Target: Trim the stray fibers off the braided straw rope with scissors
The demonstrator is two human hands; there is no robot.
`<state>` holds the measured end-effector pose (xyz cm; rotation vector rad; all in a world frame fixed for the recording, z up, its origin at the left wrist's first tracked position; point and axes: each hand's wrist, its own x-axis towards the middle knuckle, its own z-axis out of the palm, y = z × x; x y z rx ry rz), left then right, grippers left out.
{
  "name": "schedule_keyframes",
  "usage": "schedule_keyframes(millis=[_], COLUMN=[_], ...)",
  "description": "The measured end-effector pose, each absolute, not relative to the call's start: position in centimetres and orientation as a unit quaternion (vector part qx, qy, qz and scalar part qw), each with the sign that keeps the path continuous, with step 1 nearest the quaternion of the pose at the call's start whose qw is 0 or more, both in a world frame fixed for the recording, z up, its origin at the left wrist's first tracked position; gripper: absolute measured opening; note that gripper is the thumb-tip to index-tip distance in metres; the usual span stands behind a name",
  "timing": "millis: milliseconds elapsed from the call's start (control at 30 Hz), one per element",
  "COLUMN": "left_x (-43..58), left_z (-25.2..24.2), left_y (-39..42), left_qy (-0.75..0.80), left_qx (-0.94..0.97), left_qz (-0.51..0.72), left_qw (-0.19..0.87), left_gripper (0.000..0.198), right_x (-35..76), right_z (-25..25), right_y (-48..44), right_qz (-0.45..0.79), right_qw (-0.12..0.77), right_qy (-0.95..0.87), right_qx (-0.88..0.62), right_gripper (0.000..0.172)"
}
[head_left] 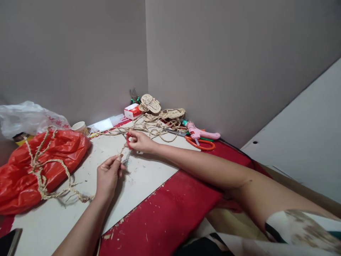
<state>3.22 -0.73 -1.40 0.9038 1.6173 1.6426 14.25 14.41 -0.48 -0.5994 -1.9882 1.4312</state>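
left hand (pixel 108 176) pinching rope (pixel 82 197) end above white board (pixel 149 177), right hand (pixel 140 141) closed on scissors (pixel 128 141) just beyond, rope trailing left over red bag (pixel 16 185), glue gun (pixel 202 134) by wall

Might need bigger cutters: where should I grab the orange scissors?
Take the orange scissors by the handle loops, from the near side: they lie bare, the pink glue gun covers the pivot, and the blades point left toward the straw rope.
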Motion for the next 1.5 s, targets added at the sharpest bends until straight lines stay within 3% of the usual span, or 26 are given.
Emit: schedule_keyframes(millis=[100, 233, 333, 500, 667, 1133, 1500], left_x=[2.8, 2.5, 2.3, 2.3, 2.6, 3.0, 2.7], left_z=[-1.8, -2.1, -2.2, -2.2, -2.4, -2.5, -2.3], left_y=[-0.6, -0.5, -0.5, -0.8, -1.1, -1.4, -1.3], left_qy=[0.629, 0.65, 0.665, 0.684, 0.681, 0.628, 0.557], left_qx=[0.348, 0.363, 0.375, 0.404, 0.503, 0.613, 0.691], left_qz=[0.629, 0.619, 0.607, 0.585, 0.532, 0.456, 0.408], left_qw=[0.296, 0.251, 0.222, 0.164, 0.024, -0.15, -0.216], left_gripper=[0.04, 0.035, 0.032, 0.024, 0.019, 0.004, 0.016], right_x=[16.0, 19.3, 20.8, 21.1, 21.0, 21.1, 21.1], right_z=[-0.5, 0.2, 0.4, 0.5, 0.7, 0.9, 1.1], right_y=[14.2, 12.3, 10.9, 9.6, 9.3, 9.2, 9.0], right_qz=[0.528, 0.373, 0.336, 0.26, 0.185, 0.199, 0.203], right_qw=[0.265, 0.194, 0.156, 0.107, 0.103, 0.07, 0.064], right_qy=[-0.767, -0.879, -0.896, -0.921, -0.932, -0.933, -0.933], right_qx=[-0.249, -0.226, -0.244, -0.269, -0.294, -0.291, -0.29], right_gripper=[0.029, 0.038, 0.043, 0.039, 0.031, 0.037, 0.039])
